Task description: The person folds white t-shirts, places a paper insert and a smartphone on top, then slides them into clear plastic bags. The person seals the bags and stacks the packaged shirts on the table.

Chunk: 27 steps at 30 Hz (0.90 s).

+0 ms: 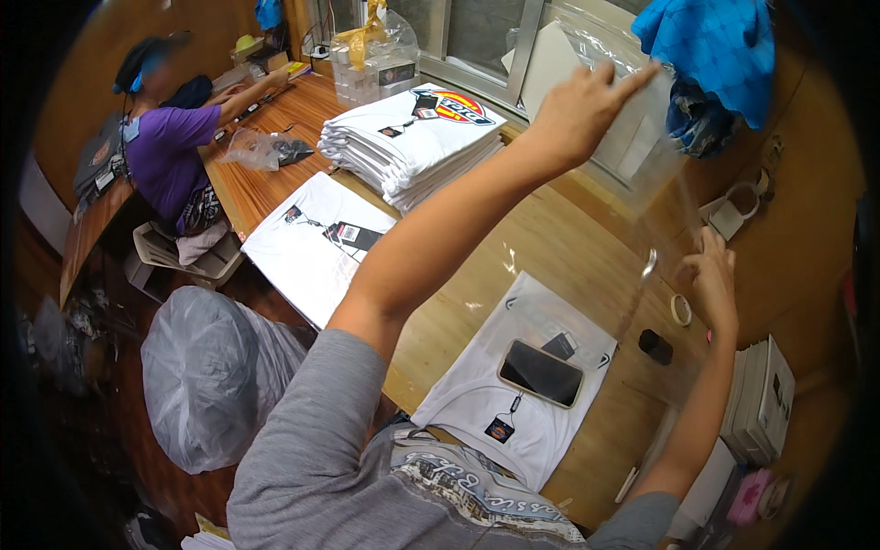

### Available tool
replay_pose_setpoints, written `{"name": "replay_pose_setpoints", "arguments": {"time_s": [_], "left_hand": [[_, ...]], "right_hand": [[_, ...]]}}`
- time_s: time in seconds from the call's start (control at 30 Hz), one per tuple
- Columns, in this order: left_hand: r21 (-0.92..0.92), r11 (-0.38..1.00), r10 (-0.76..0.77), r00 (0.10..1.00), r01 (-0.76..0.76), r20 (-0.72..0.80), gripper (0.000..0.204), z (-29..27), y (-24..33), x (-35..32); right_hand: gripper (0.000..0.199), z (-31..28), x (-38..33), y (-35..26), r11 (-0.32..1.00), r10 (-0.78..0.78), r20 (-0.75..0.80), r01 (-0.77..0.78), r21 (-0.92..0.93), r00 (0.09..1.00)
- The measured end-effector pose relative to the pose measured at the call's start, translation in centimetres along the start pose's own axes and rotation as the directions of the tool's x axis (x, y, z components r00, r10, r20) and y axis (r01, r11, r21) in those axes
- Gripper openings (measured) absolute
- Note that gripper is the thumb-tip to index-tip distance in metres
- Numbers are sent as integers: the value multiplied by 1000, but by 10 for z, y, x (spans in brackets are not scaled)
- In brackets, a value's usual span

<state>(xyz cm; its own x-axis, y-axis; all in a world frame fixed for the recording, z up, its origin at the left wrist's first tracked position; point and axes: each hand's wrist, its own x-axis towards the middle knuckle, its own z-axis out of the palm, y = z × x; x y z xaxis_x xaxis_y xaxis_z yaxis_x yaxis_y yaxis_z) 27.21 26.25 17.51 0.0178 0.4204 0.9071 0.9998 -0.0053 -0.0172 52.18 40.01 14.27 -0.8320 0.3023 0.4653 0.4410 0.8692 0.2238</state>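
Note:
Between my raised hands hangs a clear plastic bag, thin and partly blurred. My left hand is high over the table's far side, fingers closed on the bag's upper edge. Lower and to the right, my right hand pinches the bag's other side. In front of my chest lies a folded white T-shirt with a black label tag on a cord. A smartphone with a dark screen rests on that shirt, over part of another dark tag.
A tall stack of white T-shirts stands at the back, another white shirt at left. A tape roll and black object sit right. Blue cloth hangs above. A person in purple works far left.

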Motion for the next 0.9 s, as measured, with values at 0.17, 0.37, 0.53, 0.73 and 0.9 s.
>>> {"name": "replay_pose_setpoints", "arguments": {"time_s": [0.17,0.37,0.53,0.73,0.9], "left_hand": [[-59,918,175,533,-393,-828,40,1,9,-2],[-489,841,-352,921,232,-169,15,95,15,-121],[-395,152,-709,379,906,595,7,178,5,-227],[4,519,-686,414,855,598,15,180,6,-248],[66,513,-693,367,856,621,9,187,-13,-261]], "right_hand": [[25,13,-11,46,849,62,-771,-440,-293,634],[32,107,-61,7,923,380,-640,-224,314,668],[21,243,-131,11,700,617,-70,-507,503,784],[5,280,-162,21,-7,599,396,-490,872,696],[16,241,-140,9,-147,596,583,-639,755,552]]}}
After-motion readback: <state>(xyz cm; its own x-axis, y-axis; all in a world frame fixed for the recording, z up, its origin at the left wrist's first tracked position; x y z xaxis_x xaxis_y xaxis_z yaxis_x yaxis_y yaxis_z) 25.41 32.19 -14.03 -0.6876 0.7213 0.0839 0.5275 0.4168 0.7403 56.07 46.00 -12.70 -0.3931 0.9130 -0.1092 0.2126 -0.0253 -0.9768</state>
